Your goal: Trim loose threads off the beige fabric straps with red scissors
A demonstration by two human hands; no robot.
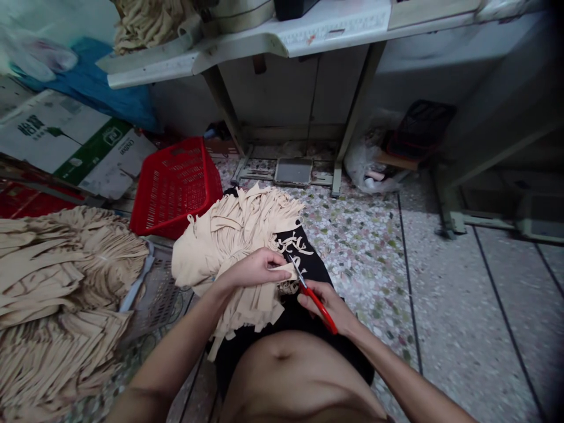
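A heap of beige fabric pieces (240,226) lies across my lap, over black trousers (315,252). My left hand (259,267) pinches the end of one beige fabric strip (288,271) between thumb and fingers. In my right hand (328,302) is a pair of red-handled scissors (325,316), its blades pointing up and left beside the strip's end. Whether the blades touch the fabric I cannot tell. Several small curled fabric scraps (296,242) rest on the black cloth just beyond the blades. More cut strips (255,308) hang below my left hand.
A red plastic basket (176,188) stands beyond my lap to the left. Large stacks of beige fabric (57,264) fill the left side, near a grey crate (154,299). Ahead is a white-edged sewing table (335,26) with a foot pedal (293,171) under it. A carton (79,141) sits at left.
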